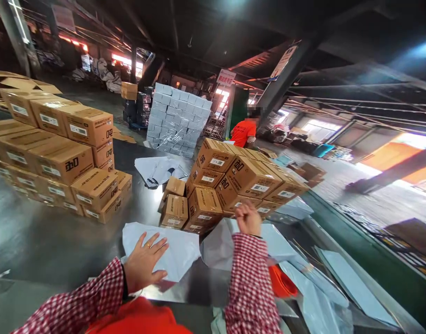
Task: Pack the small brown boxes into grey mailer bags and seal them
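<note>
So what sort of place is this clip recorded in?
Most likely a warehouse or parcel-sorting depot. Stacks of labelled cardboard boxes sit on a metal sorting surface, a shrink-wrapped pallet of white cartons stands behind, and the left hand rests on a pale mailer bag.

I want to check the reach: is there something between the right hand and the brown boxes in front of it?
Nothing visible does. The right hand, closed in a fist, is raised just before the stack of brown boxes; no object shows between them.

A dim warehouse with dark steel roof beams (pixel 303 60), a grey polished concrete floor (pixel 42 236) and bright daylit openings (pixel 400 153).
</note>
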{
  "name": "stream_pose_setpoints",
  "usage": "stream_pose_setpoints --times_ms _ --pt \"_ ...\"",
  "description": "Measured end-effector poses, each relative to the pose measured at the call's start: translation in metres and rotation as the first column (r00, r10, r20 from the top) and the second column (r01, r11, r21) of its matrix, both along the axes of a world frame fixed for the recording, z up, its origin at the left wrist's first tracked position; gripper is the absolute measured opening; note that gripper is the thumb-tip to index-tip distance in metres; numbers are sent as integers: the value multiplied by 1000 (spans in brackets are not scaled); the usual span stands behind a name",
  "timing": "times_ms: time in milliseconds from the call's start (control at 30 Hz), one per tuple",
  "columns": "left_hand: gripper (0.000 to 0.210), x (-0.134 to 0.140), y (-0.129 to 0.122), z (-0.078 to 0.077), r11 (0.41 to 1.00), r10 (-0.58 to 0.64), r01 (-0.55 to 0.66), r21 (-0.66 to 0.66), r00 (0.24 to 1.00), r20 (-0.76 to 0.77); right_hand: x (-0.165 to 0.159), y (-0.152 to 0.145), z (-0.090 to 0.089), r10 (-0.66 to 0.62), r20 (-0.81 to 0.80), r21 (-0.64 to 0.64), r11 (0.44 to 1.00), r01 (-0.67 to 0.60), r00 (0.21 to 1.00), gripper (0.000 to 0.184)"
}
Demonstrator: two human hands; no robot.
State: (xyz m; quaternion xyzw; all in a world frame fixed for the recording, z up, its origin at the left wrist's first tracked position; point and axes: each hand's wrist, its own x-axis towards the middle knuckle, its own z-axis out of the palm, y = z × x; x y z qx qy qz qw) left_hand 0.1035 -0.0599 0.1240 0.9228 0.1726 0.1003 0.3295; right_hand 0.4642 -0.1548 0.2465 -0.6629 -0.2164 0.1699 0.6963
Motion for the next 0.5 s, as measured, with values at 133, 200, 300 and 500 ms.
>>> stream_pose_setpoints --times_ms 133,200,300,500 --pt "70 8 -1 7 999 24 -25 -28 999 -45 -16 -74 40 -452 367 249 890 382 813 36" --pt "70 11 3 11 1000 15 -16 -21 997 -69 -72 -76 15 -301 567 139 952 272 767 43" --pt "64 10 19 12 999 0 -3 -53 999 -46 -162 -43 -59 399 698 -354 914 -198 595 44" --pt "64 -1 54 -22 964 97 -76 -255 993 72 -188 -1 -180 512 346 -558 786 -267 786 62"
